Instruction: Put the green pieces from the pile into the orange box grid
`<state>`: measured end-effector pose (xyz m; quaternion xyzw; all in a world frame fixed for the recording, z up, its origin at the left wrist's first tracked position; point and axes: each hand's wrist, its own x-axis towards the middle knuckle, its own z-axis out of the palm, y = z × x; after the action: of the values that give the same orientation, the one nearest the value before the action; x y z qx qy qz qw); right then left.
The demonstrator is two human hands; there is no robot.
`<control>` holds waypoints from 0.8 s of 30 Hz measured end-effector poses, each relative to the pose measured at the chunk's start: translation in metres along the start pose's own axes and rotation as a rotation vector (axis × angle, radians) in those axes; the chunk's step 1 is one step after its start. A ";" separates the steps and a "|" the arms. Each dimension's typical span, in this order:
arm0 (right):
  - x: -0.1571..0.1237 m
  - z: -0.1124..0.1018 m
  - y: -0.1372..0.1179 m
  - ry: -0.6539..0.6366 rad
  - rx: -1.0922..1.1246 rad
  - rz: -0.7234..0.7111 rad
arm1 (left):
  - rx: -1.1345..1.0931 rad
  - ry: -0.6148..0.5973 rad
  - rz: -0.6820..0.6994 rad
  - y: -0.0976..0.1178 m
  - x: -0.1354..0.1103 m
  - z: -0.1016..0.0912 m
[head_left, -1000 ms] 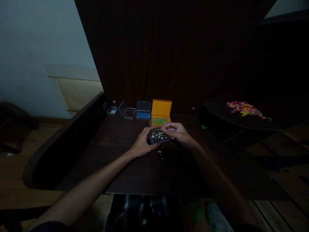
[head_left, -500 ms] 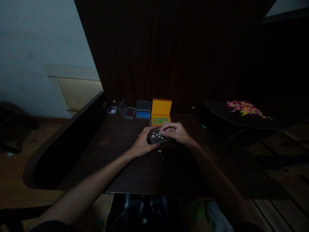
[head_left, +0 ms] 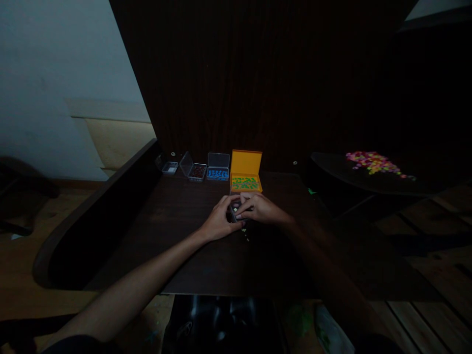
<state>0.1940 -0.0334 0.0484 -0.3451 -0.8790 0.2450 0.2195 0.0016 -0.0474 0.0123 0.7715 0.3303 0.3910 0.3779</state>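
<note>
My left hand [head_left: 220, 221] grips the left side of a small clear plastic box [head_left: 232, 214], thumb at the near edge and fingers at the far edge. The fingers of my right hand [head_left: 261, 208] are pressed together and reach into the box, covering most of it. Whatever they pinch is hidden. One pale yellow piece [head_left: 235, 210] shows inside, beside the right fingertips. Several tiny pale pieces [head_left: 244, 231] lie on the dark desk [head_left: 191, 258] just in front of the box.
Behind my hands stands an open yellow case [head_left: 246, 162] with green pieces. To its left are open clear boxes with blue pieces [head_left: 218, 174], dark red pieces [head_left: 199, 171] and something white [head_left: 171, 168]. A colourful pile [head_left: 374, 163] lies on a shelf at right.
My right hand has moved left and down over the box, so it now covers most of the pale pieces that showed before. The left hand keeps its hold on the box.
</note>
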 end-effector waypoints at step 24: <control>-0.001 -0.008 -0.011 -0.042 -0.108 0.027 | -0.039 -0.005 -0.001 -0.004 0.001 -0.003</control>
<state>0.1931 -0.0390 0.0609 -0.3632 -0.8906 0.2073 0.1789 -0.0009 -0.0440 0.0107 0.7649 0.3221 0.3953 0.3936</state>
